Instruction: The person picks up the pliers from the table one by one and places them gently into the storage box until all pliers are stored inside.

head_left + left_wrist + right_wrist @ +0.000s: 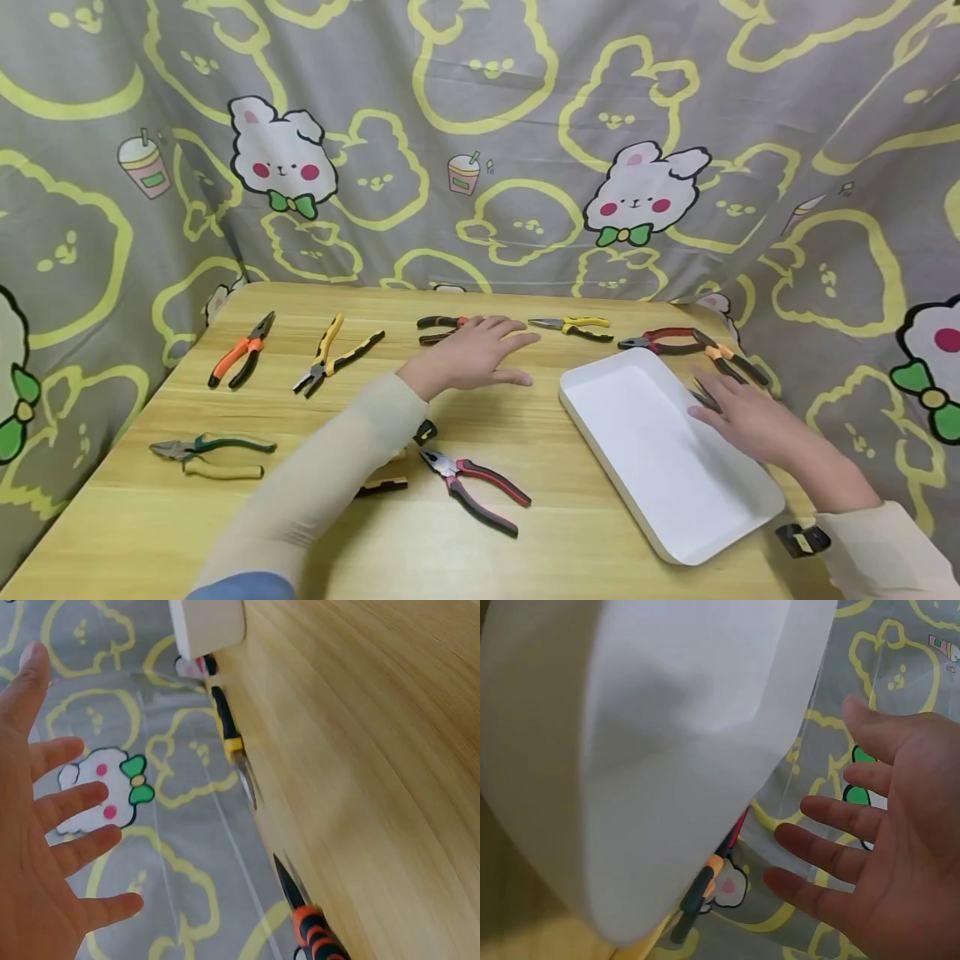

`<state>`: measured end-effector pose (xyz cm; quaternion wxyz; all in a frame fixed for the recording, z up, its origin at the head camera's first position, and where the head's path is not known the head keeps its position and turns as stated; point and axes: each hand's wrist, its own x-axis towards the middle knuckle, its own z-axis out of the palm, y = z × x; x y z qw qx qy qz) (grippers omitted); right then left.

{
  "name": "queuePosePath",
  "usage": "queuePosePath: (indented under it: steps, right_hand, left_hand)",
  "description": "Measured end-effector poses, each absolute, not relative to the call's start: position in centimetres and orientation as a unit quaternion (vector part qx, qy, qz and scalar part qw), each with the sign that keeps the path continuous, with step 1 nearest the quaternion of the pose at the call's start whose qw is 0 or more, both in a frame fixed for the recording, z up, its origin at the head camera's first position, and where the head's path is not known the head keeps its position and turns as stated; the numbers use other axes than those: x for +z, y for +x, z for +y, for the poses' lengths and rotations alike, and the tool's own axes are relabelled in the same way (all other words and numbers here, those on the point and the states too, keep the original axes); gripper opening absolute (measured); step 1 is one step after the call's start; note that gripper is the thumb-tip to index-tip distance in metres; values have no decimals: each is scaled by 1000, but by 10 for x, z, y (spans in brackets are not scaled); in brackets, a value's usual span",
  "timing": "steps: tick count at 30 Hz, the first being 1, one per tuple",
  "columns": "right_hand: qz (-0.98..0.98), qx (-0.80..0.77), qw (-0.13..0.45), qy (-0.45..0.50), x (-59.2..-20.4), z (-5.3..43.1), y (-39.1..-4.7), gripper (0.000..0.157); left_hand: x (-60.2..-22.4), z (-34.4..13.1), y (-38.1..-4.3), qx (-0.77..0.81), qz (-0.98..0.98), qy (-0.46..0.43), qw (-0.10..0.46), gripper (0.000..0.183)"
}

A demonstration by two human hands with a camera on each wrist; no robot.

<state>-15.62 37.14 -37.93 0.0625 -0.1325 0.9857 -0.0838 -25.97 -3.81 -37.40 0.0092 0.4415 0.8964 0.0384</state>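
My left hand (476, 354) hovers above the back middle of the table, fingers spread and holding nothing. Just behind it lie orange-and-black pliers (441, 322), partly hidden by the hand. To its right are yellow-and-black needle-nose pliers (573, 325). Over the right side of the white tray (667, 467) my right hand (750, 417) reaches out with loosely extended fingers. Both palms show bare in the wrist views. Beyond the right hand, red-handled pliers (660, 340) and orange-and-black pliers (731, 358) lie close together. A dark tool piece (703, 393) shows beside its fingers, mostly hidden.
Orange-and-black pliers (243, 352), yellow-and-black pliers (330, 358) and green-and-yellow pliers (213, 454) lie on the left. Red-and-black pliers (476, 492) lie at front centre. My left sleeve covers part of another yellow-and-black tool (382, 486). A patterned curtain (517, 150) encloses the table.
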Motion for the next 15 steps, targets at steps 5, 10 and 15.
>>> queuePosePath:
  steps: [5,10,15]
  right_hand:
    - [984,-68,56,-152,-384,377,-157,64]
    - [985,-59,61,-148,-388,381,-158,61]
    - [985,-56,62,-152,-391,383,-158,57]
  left_hand:
    - [-376,-19,-265,34,890,455,24,82]
    - [-378,-2,-268,29,885,463,41,78]
    - [-382,13,-272,12,878,477,37,79]
